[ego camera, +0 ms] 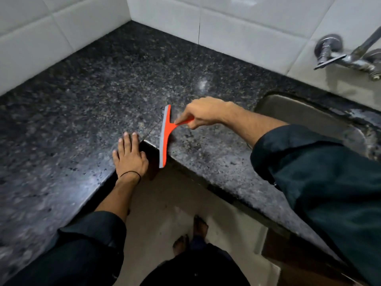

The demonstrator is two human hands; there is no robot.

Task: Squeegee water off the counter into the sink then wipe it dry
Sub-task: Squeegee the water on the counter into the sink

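Gripping the orange squeegee by its short handle with the right hand, fingers closed around it; blade standing roughly square to the front edge of the dark granite counter, lower end overhanging the inner corner of the L-shaped top. Resting the left hand flat and open on the counter just left of the blade, holding nothing, bracing near the edge. Sitting well to the right, under the wall tap: the steel sink, rim looking wet. Judging the step as an early squeegee pass, wipe-dry not yet started; no cloth in view. Doing it well likely meaning: keeping the grey rubber edge pressed evenly on the stone, tilting the handle low, dragging rightward toward the sink in one steady stroke, not letting the overhanging end push water off the front edge onto the floor. Overlapping passes from the back wall tiles forward, probably. Water film hard to make out on the speckled stone; shine patches only.
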